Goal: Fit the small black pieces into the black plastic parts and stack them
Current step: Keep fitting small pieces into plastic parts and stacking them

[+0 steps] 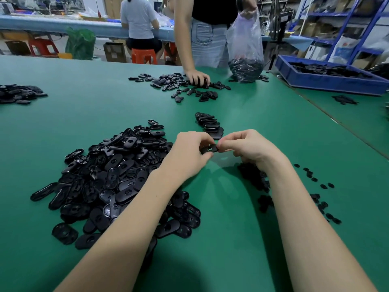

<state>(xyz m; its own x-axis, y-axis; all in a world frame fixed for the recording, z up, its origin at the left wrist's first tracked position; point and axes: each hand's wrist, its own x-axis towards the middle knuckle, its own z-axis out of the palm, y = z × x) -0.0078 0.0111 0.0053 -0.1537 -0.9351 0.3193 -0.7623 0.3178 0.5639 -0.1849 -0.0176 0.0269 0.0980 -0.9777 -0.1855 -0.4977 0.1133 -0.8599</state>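
Above the green table (242, 239), my left hand (189, 152) and my right hand (246, 146) pinch one black plastic part (208, 149) between them, each at one end. Whether a small piece is in my fingers is hidden. A big heap of oval black plastic parts (113, 180) lies to the left under my left forearm. Small black pieces (322, 199) lie scattered to the right, partly behind my right forearm. A short stack of finished parts (209, 124) sits just beyond my hands.
A person stands at the far edge, one hand (197, 77) on another pile of black parts (183, 85), the other holding a plastic bag (245, 49) of parts. A blue bin (328, 77) sits far right. A further pile (19, 94) lies far left.
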